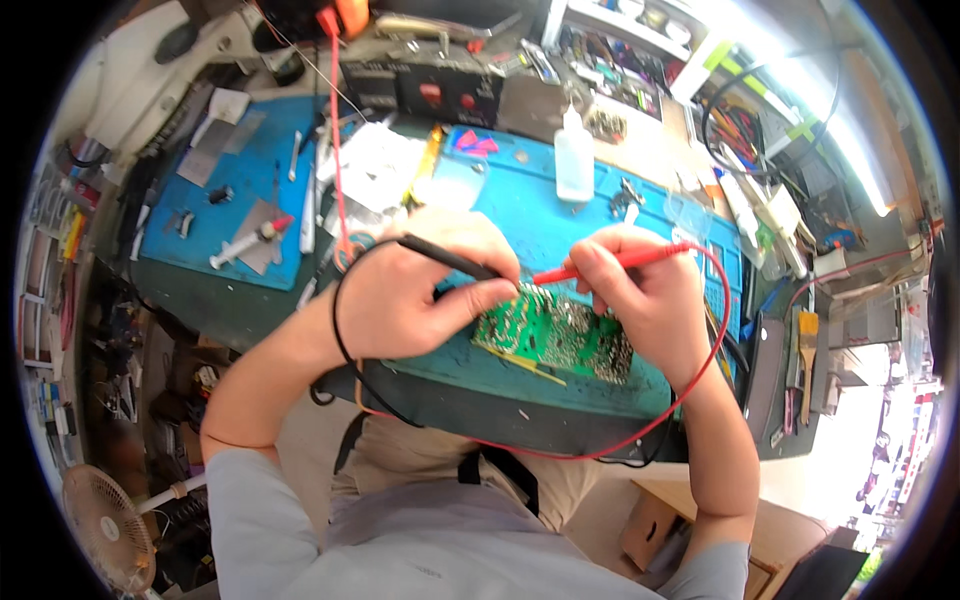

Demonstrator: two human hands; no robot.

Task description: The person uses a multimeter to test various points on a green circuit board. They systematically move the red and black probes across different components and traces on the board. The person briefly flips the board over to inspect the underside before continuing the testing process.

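A green circuit board [545, 337] lies solder side up on the blue work mat near the bench's front edge. My left hand [430, 285] is closed round a black test probe [450, 260], its tip at the board's far edge. Pinched in my right hand [645, 290] is a red test probe [630, 259], pointing left toward the same edge. The two tips are close together; whether they touch the solder points is too small to tell. A black lead loops past my left wrist, and a red lead [722, 320] curves round my right forearm and below the board.
A clear squeeze bottle [574, 165] stands beyond the board. To the left, a syringe [245, 243] and small parts lie on another blue mat [165, 235]. A brush [806, 350] lies at the right. Behind are crowded shelves and boxes; a fan [108, 530] stands lower left.
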